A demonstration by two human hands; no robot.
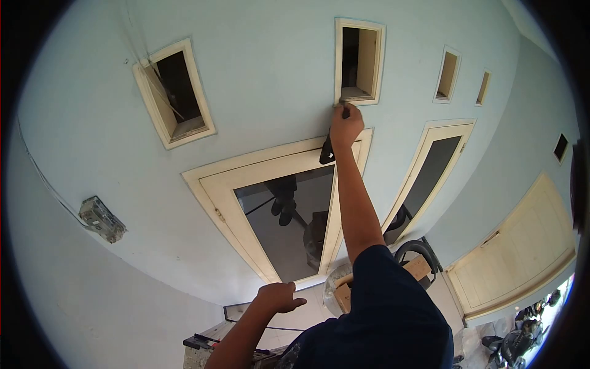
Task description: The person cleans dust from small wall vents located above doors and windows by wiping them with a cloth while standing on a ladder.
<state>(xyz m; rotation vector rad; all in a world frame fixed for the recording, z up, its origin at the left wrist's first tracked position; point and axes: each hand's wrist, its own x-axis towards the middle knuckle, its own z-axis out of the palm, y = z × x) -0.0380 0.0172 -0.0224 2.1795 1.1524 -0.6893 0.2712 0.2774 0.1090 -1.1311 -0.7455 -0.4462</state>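
Observation:
My right hand [347,125] reaches up to the lower left corner of a small cream-framed wall opening [379,64]. Its fingers are closed on a black-handled tool [327,151], whose handle hangs below the fist. The tool's working end is mostly hidden by the fingers, close to the frame's bottom edge, so its exact kind does not show. Lower down, my left hand [278,298] is held in front of the bottom of a cream-framed glass window [289,209]. Its fingers are curled in, one digit points right, and nothing shows in it.
Another framed opening [208,117] with wires is at upper left. An electrical box [102,219] hangs on the left wall. Below are a cluttered dark-edged surface [200,341], a wooden board [418,268] and a black curved object [418,247]. A cream door [516,246] is at right.

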